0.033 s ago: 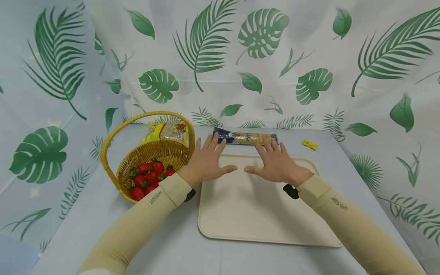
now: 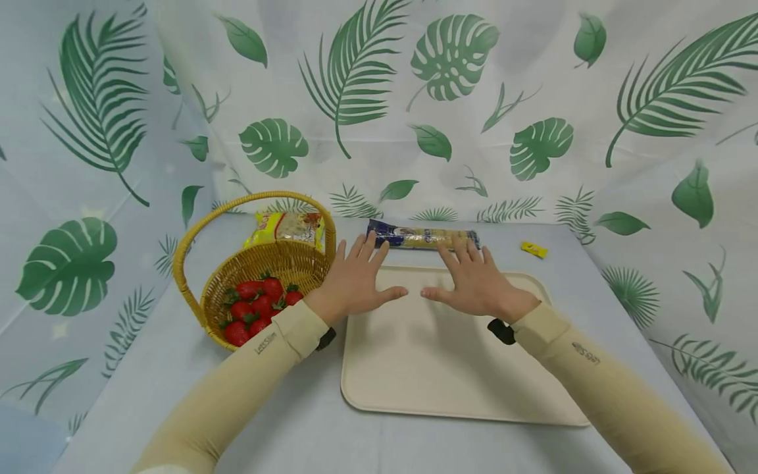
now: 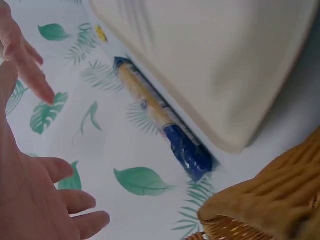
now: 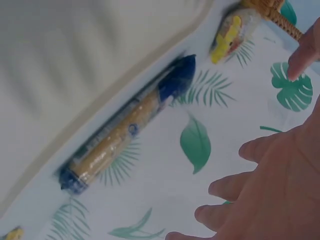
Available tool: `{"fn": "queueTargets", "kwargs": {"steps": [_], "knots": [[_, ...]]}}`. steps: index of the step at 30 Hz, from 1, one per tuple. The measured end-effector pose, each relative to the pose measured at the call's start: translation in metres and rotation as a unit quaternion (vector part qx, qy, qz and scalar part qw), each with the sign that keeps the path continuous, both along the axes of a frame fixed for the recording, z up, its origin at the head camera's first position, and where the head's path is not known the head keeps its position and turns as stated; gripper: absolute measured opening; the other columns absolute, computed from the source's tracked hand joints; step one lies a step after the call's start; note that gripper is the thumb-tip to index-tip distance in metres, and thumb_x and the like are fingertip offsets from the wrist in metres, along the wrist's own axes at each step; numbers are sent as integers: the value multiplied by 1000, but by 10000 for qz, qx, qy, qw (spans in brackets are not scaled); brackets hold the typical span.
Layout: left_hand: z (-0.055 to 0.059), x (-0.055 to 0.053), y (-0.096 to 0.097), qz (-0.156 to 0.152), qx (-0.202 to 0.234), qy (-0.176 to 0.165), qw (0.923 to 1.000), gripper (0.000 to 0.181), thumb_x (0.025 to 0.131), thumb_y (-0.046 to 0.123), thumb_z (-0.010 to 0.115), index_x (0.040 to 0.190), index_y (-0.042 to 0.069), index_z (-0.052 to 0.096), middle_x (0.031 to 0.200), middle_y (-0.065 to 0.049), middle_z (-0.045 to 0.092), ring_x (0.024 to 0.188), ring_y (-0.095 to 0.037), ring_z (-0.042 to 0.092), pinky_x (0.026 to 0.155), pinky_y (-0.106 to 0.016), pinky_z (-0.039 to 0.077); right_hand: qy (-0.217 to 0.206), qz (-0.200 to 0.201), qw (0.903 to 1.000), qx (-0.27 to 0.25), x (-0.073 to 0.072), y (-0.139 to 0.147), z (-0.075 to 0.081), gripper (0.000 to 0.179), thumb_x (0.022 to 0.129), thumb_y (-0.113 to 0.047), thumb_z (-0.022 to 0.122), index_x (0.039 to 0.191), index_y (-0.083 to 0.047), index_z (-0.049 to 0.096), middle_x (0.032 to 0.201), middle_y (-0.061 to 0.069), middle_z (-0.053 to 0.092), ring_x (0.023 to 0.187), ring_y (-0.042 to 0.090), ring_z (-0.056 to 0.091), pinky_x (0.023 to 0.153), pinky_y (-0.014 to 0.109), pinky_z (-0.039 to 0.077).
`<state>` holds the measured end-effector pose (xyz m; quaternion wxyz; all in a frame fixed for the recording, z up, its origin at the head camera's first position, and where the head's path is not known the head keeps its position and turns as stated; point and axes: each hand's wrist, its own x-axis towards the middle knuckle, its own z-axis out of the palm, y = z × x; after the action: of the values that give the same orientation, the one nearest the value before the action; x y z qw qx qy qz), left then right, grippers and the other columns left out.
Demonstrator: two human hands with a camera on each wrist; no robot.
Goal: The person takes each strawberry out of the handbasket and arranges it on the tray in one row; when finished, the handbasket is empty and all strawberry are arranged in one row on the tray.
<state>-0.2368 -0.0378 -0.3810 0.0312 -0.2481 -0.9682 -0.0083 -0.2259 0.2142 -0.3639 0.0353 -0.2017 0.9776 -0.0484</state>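
Observation:
Both hands hover over the far half of a beige tray (image 2: 462,368), palms down, fingers spread and thumbs pointing at each other. My left hand (image 2: 355,280) is over the tray's left edge, close beside a wicker basket (image 2: 216,289). My right hand (image 2: 476,283) is over the tray's right half. Neither holds anything. Beyond the fingertips lies a long blue and clear packet (image 2: 414,237) with yellowish contents. In the left wrist view the packet (image 3: 150,102) lies along the tray's far edge, and the right wrist view shows the packet (image 4: 125,130) there too.
Several red strawberries (image 2: 263,306) with green tops sit in the basket, whose tall handle (image 2: 183,263) arches up. Behind it stands a yellow printed bag (image 2: 290,227). A small yellow packet (image 2: 534,249) lies at the back right. Leaf-patterned cloth (image 2: 379,131) encloses the table.

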Motion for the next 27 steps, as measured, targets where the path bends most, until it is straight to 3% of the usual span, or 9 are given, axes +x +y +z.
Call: {"fn": "queueTargets", "kwargs": {"steps": [6,11,14,16,19,21,25,27], "knots": [[-9,26,-16,-99,287,-53,9995,97,86,82,31,156,15,26,161,-16,15,148,-33,14,115,-57,13,-384,-21,9971,-651,8,-6,-16,97,91,-71,42,156,-3,16,159,29,8,143,52,9,110,66,8],[-15,49,-37,41,960,1,9954,85,90,74,40,150,14,40,158,-14,27,145,-32,23,116,-51,18,-577,72,9910,-1209,16,-16,-41,89,92,-66,49,151,-1,31,157,29,18,141,50,19,109,63,21],[-20,61,-52,158,1580,316,9868,72,93,62,51,143,9,50,152,-15,39,141,-33,34,113,-49,27,-626,21,9883,-1388,19,-21,-55,83,91,-60,58,148,-3,39,156,27,23,141,47,24,107,61,27],[-25,69,-63,242,2056,560,9767,64,94,53,57,138,7,55,148,-16,44,137,-33,40,109,-49,32,-617,31,9866,-1507,21,-24,-62,78,91,-53,62,146,-3,41,154,28,26,140,46,27,107,60,30],[-34,80,-78,465,2830,937,9534,52,93,41,64,132,7,60,142,-14,51,131,-32,47,103,-51,39,-606,85,9837,-1688,23,-32,-71,73,92,-45,65,146,-2,42,152,27,31,138,44,31,106,57,32],[-40,87,-90,617,3289,1334,9328,45,92,33,67,128,6,63,138,-14,55,127,-32,51,99,-52,43,-556,152,9820,-1799,24,-38,-75,70,93,-42,65,145,-2,43,150,25,36,136,42,36,106,56,34],[-44,96,-114,960,4036,2240,8819,32,92,19,68,119,3,67,130,-12,62,120,-31,56,95,-47,46,-496,212,9751,-2150,24,-50,-80,63,94,-37,65,143,-2,46,146,18,45,133,36,44,105,51,37],[-43,100,-127,1100,4365,2744,8498,26,91,12,67,114,1,69,124,-11,65,115,-30,59,98,-37,45,-526,217,9694,-2390,24,-58,-81,60,94,-35,65,142,-3,47,144,14,48,131,33,46,104,49,38]]}}
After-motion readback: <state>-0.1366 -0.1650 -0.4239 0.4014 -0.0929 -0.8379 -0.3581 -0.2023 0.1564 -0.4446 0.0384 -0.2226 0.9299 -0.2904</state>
